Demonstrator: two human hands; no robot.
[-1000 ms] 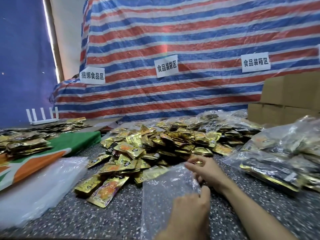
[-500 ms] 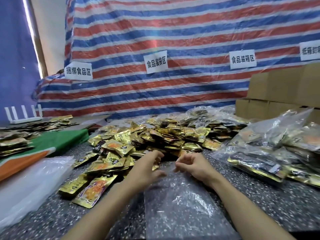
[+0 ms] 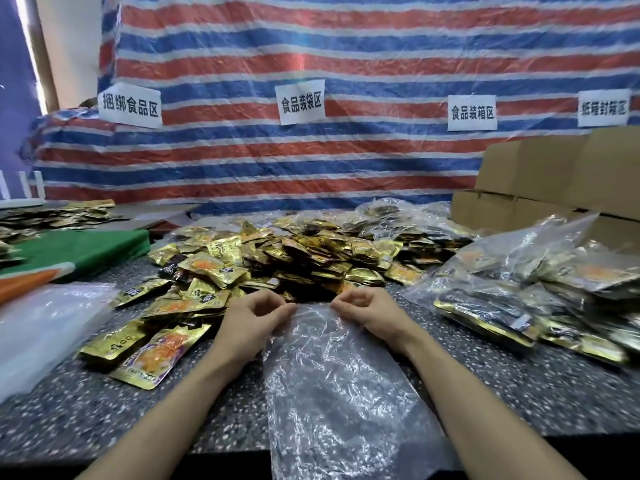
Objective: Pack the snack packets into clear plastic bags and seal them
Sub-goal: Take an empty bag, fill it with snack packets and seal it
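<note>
At the lower centre of the frame, a clear plastic bag (image 3: 332, 393) lies flat on the speckled counter (image 3: 104, 414), its mouth pointing away from the person and its near end reaching past the counter's front edge; it looks empty. The left hand (image 3: 254, 318) has its fingers curled, thumb and forefinger pinching the left corner of the bag's mouth; the right hand (image 3: 369, 313) is curled the same way, pinching the right corner; the two hands sit near each other with the mouth's edge between them. Just beyond the fingertips, across the middle of the frame, spreads a heap of gold snack packets (image 3: 277, 265); several loose ones lie beside the left wrist. At the right of the frame, filled bags (image 3: 540, 292) are piled; cardboard boxes (image 3: 554, 174) stand behind them at the upper right. At the lower left rests a pile of translucent plastic (image 3: 45, 327); a green and orange sheet (image 3: 76, 251) lies above it. A striped tarpaulin (image 3: 311, 57) fills the upper frame, carrying white paper signs (image 3: 300, 106).
</note>
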